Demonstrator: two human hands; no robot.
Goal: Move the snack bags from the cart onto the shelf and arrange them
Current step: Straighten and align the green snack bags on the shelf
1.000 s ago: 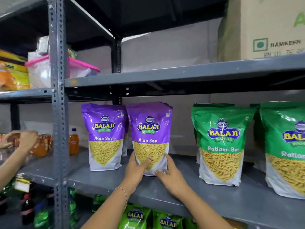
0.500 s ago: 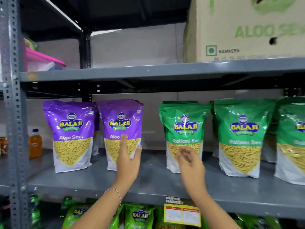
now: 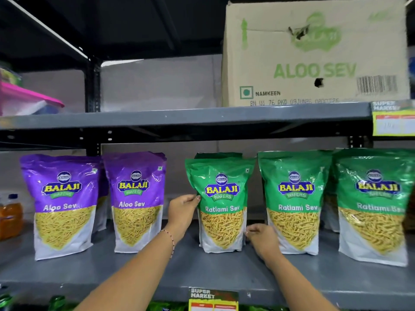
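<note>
Snack bags stand upright in a row on the grey shelf (image 3: 202, 270). Two purple Aloo Sev bags (image 3: 61, 205) (image 3: 135, 200) stand at the left. To their right are three green Ratlami Sev bags (image 3: 221, 198) (image 3: 295, 198) (image 3: 374, 205), with more bags behind them. My left hand (image 3: 183, 212) grips the left edge of the leftmost green bag at mid height. My right hand (image 3: 262, 240) holds that bag's lower right edge, between it and the middle green bag. The cart is out of view.
A cardboard box (image 3: 314, 55) marked Aloo Sev sits on the upper shelf (image 3: 179, 118), with a pink-lidded container (image 3: 24, 99) at the far left. An orange drink bottle (image 3: 10, 216) stands left of the purple bags. Price tags (image 3: 213, 300) hang on the shelf edges.
Both hands left the second purple bag and moved right to the leftmost green bag, now gripping its sides. The view shifted right along the shelf.
</note>
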